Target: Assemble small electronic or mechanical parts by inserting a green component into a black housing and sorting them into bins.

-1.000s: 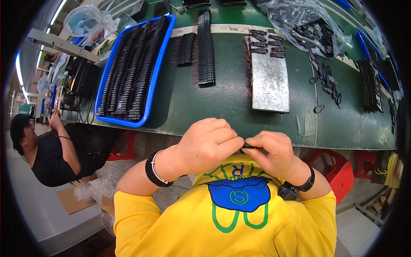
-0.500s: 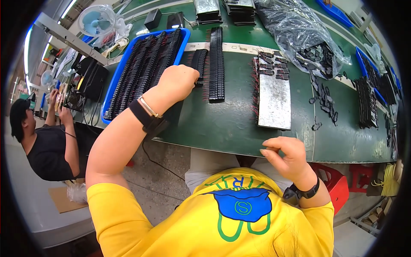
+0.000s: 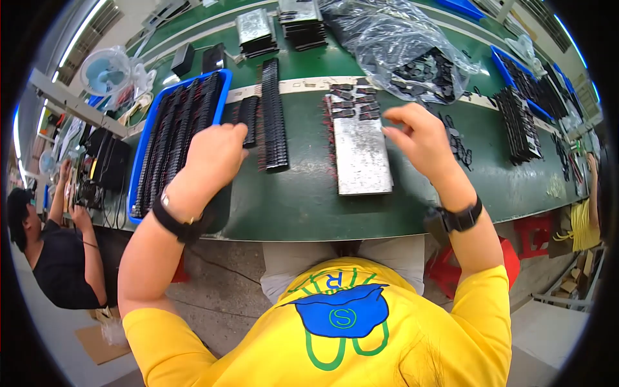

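Observation:
My left hand (image 3: 216, 153) is closed beside the short row of small black parts (image 3: 248, 121); whatever its fingers hold is hidden. A longer row of black parts with thin red wires (image 3: 272, 116) lies just right of that. My right hand (image 3: 420, 138) hovers by the right edge of a silvery metal plate (image 3: 363, 158), thumb and forefinger apart, nothing visible between them. Several black parts with wires (image 3: 367, 103) sit on the plate's far end, and red wires stick out along its left side. Both wrists wear black bands.
A blue tray (image 3: 225, 84) packed with rows of black parts stands at left. Beyond the plate, a clear plastic bag (image 3: 387, 39) holds loose black pieces. More black pieces (image 3: 456, 142) lie right of the plate, then a dark stack (image 3: 519, 129). A co-worker (image 3: 61, 258) sits far left.
My left hand has drawn back from the short row, toward me. My right hand has moved from the table's near edge up to the plate's right side. The view has shifted right.

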`<state>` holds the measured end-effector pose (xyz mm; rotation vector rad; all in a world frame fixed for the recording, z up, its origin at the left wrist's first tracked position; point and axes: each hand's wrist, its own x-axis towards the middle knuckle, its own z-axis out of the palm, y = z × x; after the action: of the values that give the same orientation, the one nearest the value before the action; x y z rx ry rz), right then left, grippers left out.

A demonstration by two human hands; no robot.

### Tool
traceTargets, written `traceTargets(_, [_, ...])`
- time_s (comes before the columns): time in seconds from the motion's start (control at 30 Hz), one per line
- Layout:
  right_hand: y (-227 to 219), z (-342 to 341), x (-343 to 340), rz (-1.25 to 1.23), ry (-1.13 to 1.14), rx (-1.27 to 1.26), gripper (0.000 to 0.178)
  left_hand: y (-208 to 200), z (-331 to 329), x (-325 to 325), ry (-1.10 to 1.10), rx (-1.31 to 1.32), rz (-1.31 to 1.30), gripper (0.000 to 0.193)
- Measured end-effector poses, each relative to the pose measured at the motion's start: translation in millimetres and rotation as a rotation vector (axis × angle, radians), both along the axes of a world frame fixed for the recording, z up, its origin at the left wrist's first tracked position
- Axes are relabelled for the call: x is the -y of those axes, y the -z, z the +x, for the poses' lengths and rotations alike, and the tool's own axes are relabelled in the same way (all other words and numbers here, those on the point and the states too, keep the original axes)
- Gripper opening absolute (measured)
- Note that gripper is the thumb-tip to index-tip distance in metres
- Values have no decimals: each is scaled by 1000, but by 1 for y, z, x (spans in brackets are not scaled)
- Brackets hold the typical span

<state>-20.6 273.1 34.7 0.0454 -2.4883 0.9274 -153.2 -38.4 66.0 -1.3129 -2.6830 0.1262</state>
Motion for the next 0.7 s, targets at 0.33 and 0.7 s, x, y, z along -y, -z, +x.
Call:
traceTargets(0.33, [25,-33,-14,238,-29,-65,19,-8,88,-5,266,661,234,27])
traceTargets(0.7, [-3,63,72,154,-193,-163,24,41,117,-50,-282,1774,1194,18])
